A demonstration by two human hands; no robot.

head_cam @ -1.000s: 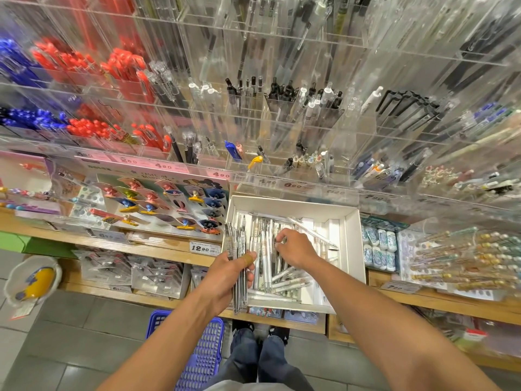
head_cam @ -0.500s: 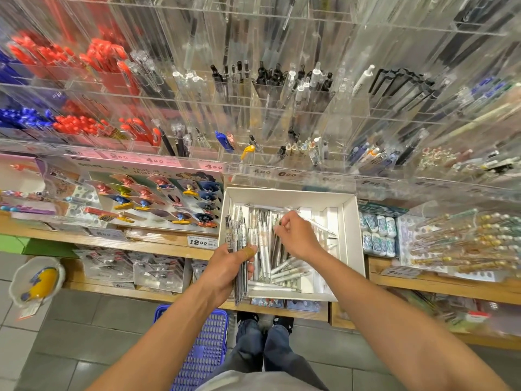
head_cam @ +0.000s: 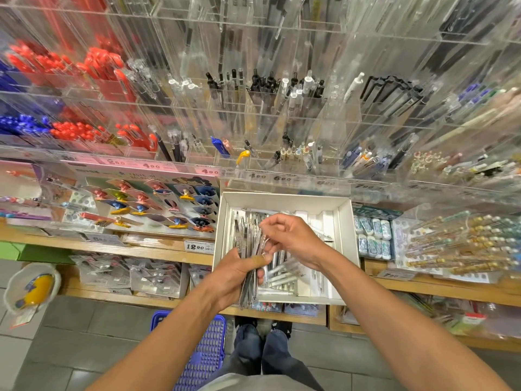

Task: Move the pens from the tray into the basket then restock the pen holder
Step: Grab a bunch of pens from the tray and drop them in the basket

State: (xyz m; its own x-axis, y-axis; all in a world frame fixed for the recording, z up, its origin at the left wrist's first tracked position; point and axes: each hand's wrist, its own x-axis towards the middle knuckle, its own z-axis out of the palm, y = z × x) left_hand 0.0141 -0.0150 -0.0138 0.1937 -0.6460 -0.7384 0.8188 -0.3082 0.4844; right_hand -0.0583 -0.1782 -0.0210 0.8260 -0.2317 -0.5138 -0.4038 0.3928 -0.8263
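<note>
A clear pen holder fills the wall above the white tray on the shelf. A blue basket stands on the floor. The left hand grips a bundle of pens over the tray; the right hand pinches one pen of it.

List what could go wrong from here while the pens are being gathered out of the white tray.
1. The left hand grips a thick bundle of pens while the right hand adds another pen; the bundle may fan out and pens could slip back into the tray or fall.
2. The blue basket sits on the floor below and to the left, partly hidden by the left arm, so a blind drop could miss it.
</note>
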